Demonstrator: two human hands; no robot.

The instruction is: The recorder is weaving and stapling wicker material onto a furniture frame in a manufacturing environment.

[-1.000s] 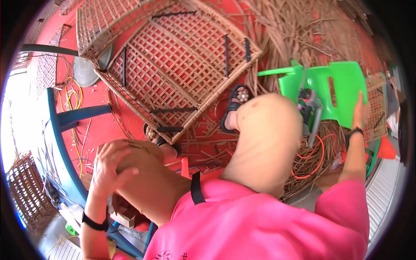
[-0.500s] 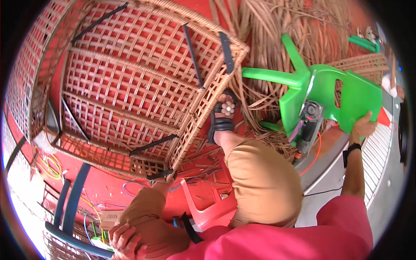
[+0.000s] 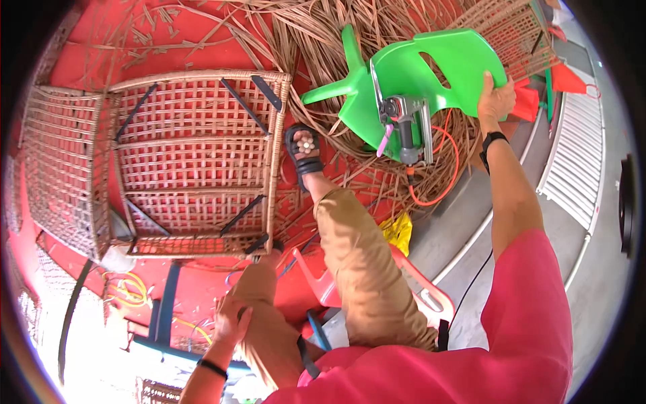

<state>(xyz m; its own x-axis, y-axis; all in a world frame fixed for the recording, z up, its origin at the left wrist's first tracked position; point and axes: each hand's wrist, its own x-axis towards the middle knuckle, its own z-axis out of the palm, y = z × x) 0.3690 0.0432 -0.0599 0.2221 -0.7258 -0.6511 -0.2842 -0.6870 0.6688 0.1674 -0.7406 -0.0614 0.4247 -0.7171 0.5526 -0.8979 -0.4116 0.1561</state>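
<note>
My right hand (image 3: 496,99) is closed round the backrest edge of a green plastic chair (image 3: 464,57), which lies tipped over. A pneumatic stapler (image 3: 407,131) with a dark grip rests on the chair, its orange hose (image 3: 457,161) looping away beneath. My left hand (image 3: 232,328) lies on my left leg with its fingers spread; a small dark spot shows by the thumb, too small to name. Left of my sandalled foot (image 3: 305,151) stands a woven rattan frame (image 3: 195,141) with dark corner braces.
Long loose rattan strips (image 3: 303,40) heap behind the chair. A red plastic stool (image 3: 323,286) is under my legs, beside a yellow bag (image 3: 398,233). White slatted metalwork (image 3: 572,148) stands at the right. A coiled yellow hose (image 3: 128,289) lies at the lower left.
The view has swung, so the chair and rattan frame sit further left. My right hand still grips the chair, which has turned slightly with the stapler. My left hand has shifted along my leg.
</note>
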